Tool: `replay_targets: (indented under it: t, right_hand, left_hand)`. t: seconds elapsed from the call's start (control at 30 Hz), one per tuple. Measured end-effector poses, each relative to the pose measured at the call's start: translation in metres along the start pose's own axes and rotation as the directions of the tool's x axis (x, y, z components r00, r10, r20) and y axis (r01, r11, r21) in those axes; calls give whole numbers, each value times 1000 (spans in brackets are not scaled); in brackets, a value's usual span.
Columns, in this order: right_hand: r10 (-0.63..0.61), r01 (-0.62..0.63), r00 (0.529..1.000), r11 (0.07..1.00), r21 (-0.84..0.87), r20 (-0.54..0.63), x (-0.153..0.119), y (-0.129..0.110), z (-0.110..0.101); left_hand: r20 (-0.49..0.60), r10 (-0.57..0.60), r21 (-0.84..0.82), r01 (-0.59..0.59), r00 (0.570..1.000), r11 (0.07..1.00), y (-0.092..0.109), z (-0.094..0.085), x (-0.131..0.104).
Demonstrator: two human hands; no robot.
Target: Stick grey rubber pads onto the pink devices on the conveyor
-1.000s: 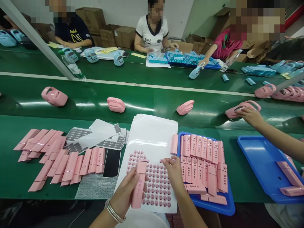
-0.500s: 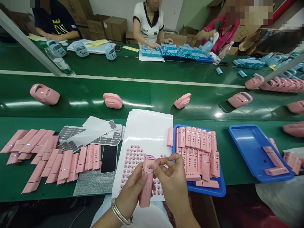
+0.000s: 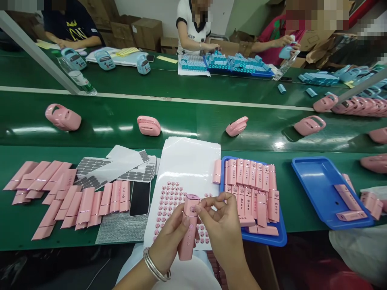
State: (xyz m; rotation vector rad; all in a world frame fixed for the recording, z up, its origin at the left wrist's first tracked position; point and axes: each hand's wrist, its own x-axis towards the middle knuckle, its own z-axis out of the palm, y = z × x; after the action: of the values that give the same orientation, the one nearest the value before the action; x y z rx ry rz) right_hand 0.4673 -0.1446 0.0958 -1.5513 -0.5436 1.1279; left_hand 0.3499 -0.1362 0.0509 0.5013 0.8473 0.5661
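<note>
Upright in my left hand [image 3: 169, 237] is a pink oblong handset [image 3: 188, 231] with a column of small round buttons, the fingers wrapped round its sides. A round sticker [image 3: 192, 208] shows near its upper end. My right hand [image 3: 222, 227] pinches at that sticker's edge with thumb and forefinger, the other fingers curled; the tips partly hide the contact. Beneath both hands lies a white sheet [image 3: 190, 161] bearing rows of similar round stickers. To the right, a blue tray [image 3: 282, 235] holds several pink handsets in rows.
Many pink handsets [image 3: 84, 205] lie at left beside a phone [image 3: 140, 199] and grey-patterned label sheets [image 3: 93, 171]. A second blue tray [image 3: 317, 193] sits at right. Pink handled housings [image 3: 65, 117] stand along the green belt [image 3: 193, 133]. Co-workers sit opposite behind blue parts [image 3: 217, 60].
The round sticker now looks flatter on the handset, my right fingers still at its edge. The belt's pink housings have shifted slightly right. Across the table, two co-workers' hands have moved.
</note>
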Motion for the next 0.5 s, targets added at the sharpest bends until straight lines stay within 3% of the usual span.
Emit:
replay_targets:
  t: [0.23, 0.4, 0.5]
  right_hand:
    - [-48, 43, 997, 996, -82, -60, -3, 2, 1]
    - [-165, 137, 978, 969, -204, -127, 4, 10, 0]
    - [-148, 104, 984, 933, -345, -102, 11, 25, -2]
  left_hand:
    - [30, -1, -16, 1, 1000, 1000, -3, -1, 3]
    - [46, -17, -1, 17, 999, 1000, 1, -2, 6]
    - [-44, -66, -47, 64, 997, 997, -2, 0, 13]
